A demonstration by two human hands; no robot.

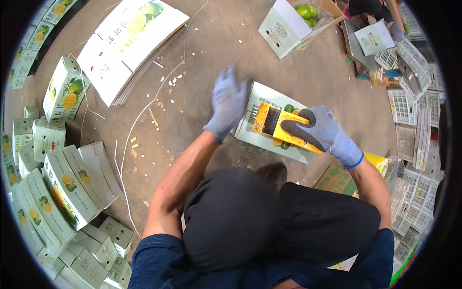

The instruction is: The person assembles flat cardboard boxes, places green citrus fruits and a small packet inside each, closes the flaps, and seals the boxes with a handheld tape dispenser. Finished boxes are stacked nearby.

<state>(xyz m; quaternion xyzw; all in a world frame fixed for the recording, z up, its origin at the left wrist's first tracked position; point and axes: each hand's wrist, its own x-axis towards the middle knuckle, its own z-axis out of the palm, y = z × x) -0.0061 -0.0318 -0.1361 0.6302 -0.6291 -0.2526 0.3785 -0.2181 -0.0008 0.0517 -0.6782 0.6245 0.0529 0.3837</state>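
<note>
My right hand [321, 130], in a blue-grey glove with dark palm patches, grips a yellow carton stapler [285, 128] with worn paint at its head. The stapler lies over a pale green printed cardboard box [299, 155] on the floor before me. Several staples show at the box's left end, beside the stapler head. At that end is my gloved left hand [227, 103], slightly blurred, fingers apart and holding nothing; whether it touches the box edge cannot be told.
Flat printed cardboard sheets [126, 43] are stacked at upper left. Many made-up boxes [68, 184] fill the left side. An open box [288, 32] of green fruit stands at the top. Plastic crates [415, 202] line the right; a co-worker's arm [395, 16] shows upper right. White strapping [124, 159] crosses the floor.
</note>
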